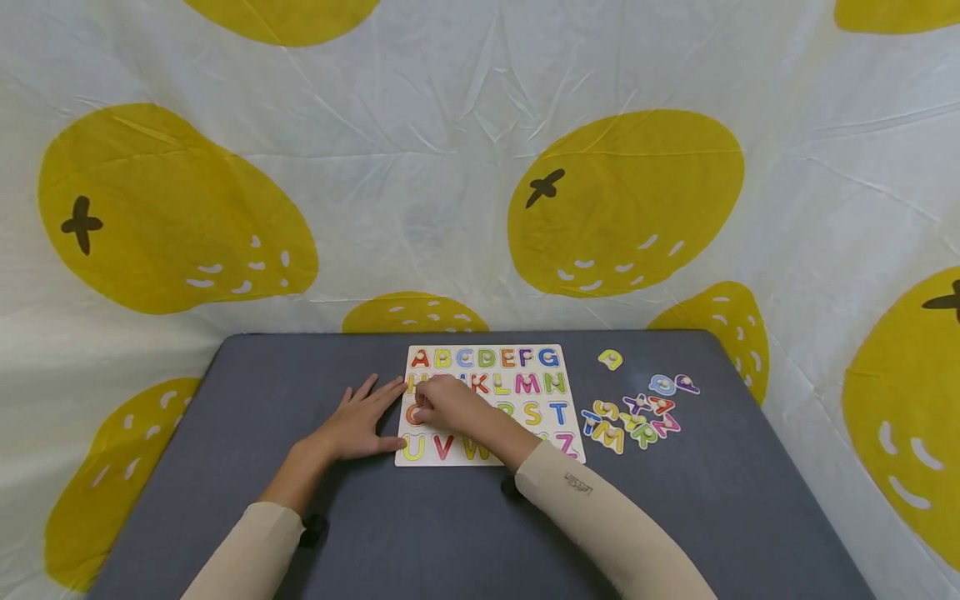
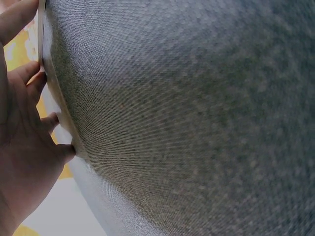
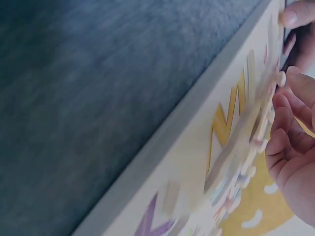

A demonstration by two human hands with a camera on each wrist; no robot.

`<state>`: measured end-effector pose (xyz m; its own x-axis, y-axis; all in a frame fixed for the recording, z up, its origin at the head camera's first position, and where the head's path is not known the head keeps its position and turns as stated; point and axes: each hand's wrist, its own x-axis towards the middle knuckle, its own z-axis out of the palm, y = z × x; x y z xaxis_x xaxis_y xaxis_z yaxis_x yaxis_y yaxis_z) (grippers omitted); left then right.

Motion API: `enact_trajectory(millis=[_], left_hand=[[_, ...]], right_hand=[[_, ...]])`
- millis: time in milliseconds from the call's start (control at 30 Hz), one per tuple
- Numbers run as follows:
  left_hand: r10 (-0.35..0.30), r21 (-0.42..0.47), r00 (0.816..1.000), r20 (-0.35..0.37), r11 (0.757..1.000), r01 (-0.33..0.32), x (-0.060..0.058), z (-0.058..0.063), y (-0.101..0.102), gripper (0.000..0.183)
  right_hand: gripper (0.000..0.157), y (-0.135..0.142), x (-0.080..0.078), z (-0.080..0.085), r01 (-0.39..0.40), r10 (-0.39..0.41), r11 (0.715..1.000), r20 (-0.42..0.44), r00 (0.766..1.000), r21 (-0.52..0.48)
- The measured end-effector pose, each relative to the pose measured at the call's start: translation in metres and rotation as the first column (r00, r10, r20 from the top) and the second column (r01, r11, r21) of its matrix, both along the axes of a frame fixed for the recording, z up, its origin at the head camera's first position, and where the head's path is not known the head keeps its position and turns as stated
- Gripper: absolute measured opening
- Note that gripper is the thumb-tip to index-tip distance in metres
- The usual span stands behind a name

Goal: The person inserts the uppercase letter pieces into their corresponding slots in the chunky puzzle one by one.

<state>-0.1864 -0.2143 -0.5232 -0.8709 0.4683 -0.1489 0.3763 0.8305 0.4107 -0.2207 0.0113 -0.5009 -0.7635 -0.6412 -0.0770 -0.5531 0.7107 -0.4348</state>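
A white wooden alphabet puzzle board (image 1: 480,463) lies on the grey table, with coloured letters in rows. My left hand (image 1: 356,425) spreads its fingers at the board's left edge, its thumb and fingertips touching that edge. Over the board's left side, my right hand (image 1: 453,404) has curled fingers and pinches a small pale knob (image 3: 280,78) of a letter piece between thumb and finger. The orange-red O (image 1: 411,415) shows beside the fingertips. Which letter the knob belongs to cannot be made out, since the hand covers part of the rows.
Several loose letter pieces lie right of the board, among them a yellow M (image 1: 608,437) and a blue O (image 1: 662,384). A yellow-green letter piece (image 1: 611,359) lies apart, farther back. Behind the table (image 1: 420,533) hangs a white curtain (image 1: 420,208) with yellow fruit prints.
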Motion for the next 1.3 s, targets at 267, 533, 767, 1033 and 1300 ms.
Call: enact_trajectory(millis=[267,533,767,1033,1300], left_hand=[[0.007,-0.015,1.000,-0.001,1.000,-0.007,-0.001,0.000,0.001,0.097],[0.017,-0.009,1.000,0.007,1.000,-0.017,0.001,-0.002,0.000,0.100],[0.010,-0.018,1.000,0.000,1.000,-0.010,0.002,-0.006,0.000,0.100],[0.015,-0.017,1.000,0.007,1.000,-0.014,0.001,-0.005,0.001,0.100],[0.015,-0.017,1.000,0.019,1.000,-0.015,0.000,-0.003,0.002,0.100]], right_hand=[[0.015,0.042,0.001,0.007,0.019,-0.021,0.990,-0.013,1.000,-0.139],[0.018,0.110,0.010,0.011,0.123,-0.132,0.970,-0.029,0.991,-0.212],[0.016,0.188,0.014,0.012,0.213,-0.239,0.951,-0.096,0.966,-0.222],[0.019,0.276,0.018,0.013,0.313,-0.348,0.926,-0.150,0.926,-0.213],[0.024,0.353,0.020,0.009,0.413,-0.453,0.885,-0.193,0.871,-0.214]])
